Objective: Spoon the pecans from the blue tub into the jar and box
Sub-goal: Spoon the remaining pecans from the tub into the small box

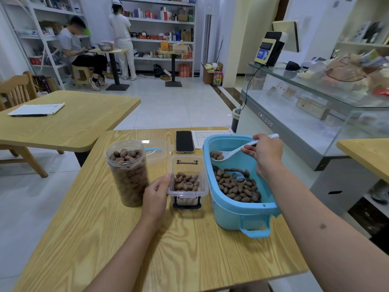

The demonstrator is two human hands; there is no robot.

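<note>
The blue tub [231, 216] stands at the right of the wooden table, with brown pecans [237, 186] heaped in its near half. My right hand [265, 152] grips a white spoon [233, 152] above the tub's far end; a few pecans lie in its bowl. Left of the tub is a small clear box [202, 175] partly filled with pecans. My left hand [156, 192] holds the box's left wall, thumb on the rim. A clear jar [128, 175], filled nearly to the top with pecans, stands left of that hand.
A black phone [184, 141], a white keyboard [208, 137] and a clear lid [156, 148] lie behind the box. A glass counter [305, 114] runs along the right. Another table [73, 123] with papers is at the left. Two people are far back by the shelves.
</note>
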